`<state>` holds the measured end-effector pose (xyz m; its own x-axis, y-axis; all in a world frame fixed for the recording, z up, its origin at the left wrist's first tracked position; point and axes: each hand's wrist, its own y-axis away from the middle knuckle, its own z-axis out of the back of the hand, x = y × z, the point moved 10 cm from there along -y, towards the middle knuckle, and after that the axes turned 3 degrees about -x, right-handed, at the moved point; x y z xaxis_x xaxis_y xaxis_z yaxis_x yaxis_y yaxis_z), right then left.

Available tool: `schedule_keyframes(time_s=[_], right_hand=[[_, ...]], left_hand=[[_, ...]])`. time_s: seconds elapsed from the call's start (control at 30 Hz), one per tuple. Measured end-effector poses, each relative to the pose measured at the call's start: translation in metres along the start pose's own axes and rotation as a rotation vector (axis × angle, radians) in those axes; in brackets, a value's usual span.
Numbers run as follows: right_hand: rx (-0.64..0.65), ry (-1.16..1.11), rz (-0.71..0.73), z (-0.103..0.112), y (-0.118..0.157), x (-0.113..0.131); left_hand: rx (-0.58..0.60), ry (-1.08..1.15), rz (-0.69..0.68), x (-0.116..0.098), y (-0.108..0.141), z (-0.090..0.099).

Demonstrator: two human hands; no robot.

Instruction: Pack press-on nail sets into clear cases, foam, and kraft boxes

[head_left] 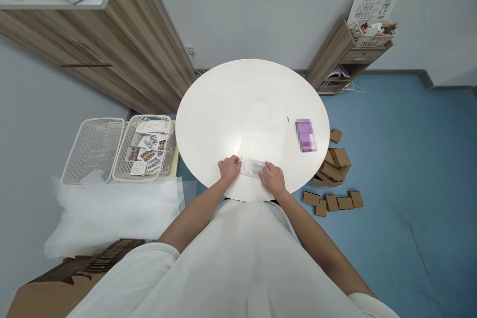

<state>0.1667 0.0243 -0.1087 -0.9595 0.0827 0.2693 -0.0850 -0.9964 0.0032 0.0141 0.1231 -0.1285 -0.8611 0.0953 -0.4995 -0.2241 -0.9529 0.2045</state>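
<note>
A small clear plastic packet [257,167] lies near the front edge of the round white table [249,99], with something transparent inside that I cannot make out. My left hand [229,168] is closed, its fingertips pinching the thin, whitish left end of the packet. At the other end, my right hand [272,178] has its fingers curled over the packet's right edge. Farther right on the tabletop lies a purple item [305,135], blurred by pixelation. A tiny dark object [288,119] sits just left of it.
Left of the table stand a white basket with printed cards [149,151] and a basket with clear plastic pieces [95,149]. White sheeting [119,208] lies in front of them. Small brown boxes [335,164] are on the blue floor to the right. A wooden cabinet [149,44] stands behind left.
</note>
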Motion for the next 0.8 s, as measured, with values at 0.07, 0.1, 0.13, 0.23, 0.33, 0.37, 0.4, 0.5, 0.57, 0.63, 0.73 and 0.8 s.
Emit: schedule_keyframes(time_s=[0.07,0.1,0.13,0.23,0.33,0.37,0.4,0.5,0.57,0.63,0.73,0.8], right_hand=[[0.004,-0.017,-0.039,-0.001,-0.002,-0.001],[0.002,-0.022,-0.051,-0.001,-0.002,-0.002],[-0.004,-0.024,-0.058,-0.001,-0.002,-0.003],[-0.025,-0.029,-0.058,-0.001,-0.002,-0.003],[-0.040,-0.032,-0.052,0.000,-0.001,-0.003],[-0.041,-0.030,-0.045,0.001,-0.001,-0.003],[-0.044,-0.024,-0.038,0.003,0.000,-0.002],[-0.084,0.015,-0.038,0.013,0.006,-0.002],[-0.131,0.044,-0.064,0.023,0.015,-0.003],[-0.159,0.056,-0.084,0.028,0.026,-0.002],[-0.140,0.078,-0.065,0.023,0.040,0.007],[-0.140,0.116,-0.061,0.019,0.044,0.013]], left_hand=[[-0.070,-0.044,-0.016,-0.001,0.004,0.009],[-0.118,-0.068,-0.043,-0.004,0.007,0.016],[-0.158,-0.095,-0.097,-0.009,0.012,0.021],[-0.108,-0.183,-0.447,-0.042,0.032,0.015],[0.084,-0.265,-0.791,-0.069,0.059,-0.014],[0.120,-0.288,-0.836,-0.073,0.063,-0.021],[0.140,-0.308,-0.854,-0.074,0.063,-0.027],[0.168,-0.340,-0.865,-0.075,0.058,-0.038],[0.181,-0.339,-0.875,-0.075,0.055,-0.041],[0.193,-0.331,-0.875,-0.075,0.051,-0.043],[0.218,-0.323,-0.864,-0.075,0.049,-0.045],[0.228,-0.325,-0.855,-0.076,0.048,-0.046]])
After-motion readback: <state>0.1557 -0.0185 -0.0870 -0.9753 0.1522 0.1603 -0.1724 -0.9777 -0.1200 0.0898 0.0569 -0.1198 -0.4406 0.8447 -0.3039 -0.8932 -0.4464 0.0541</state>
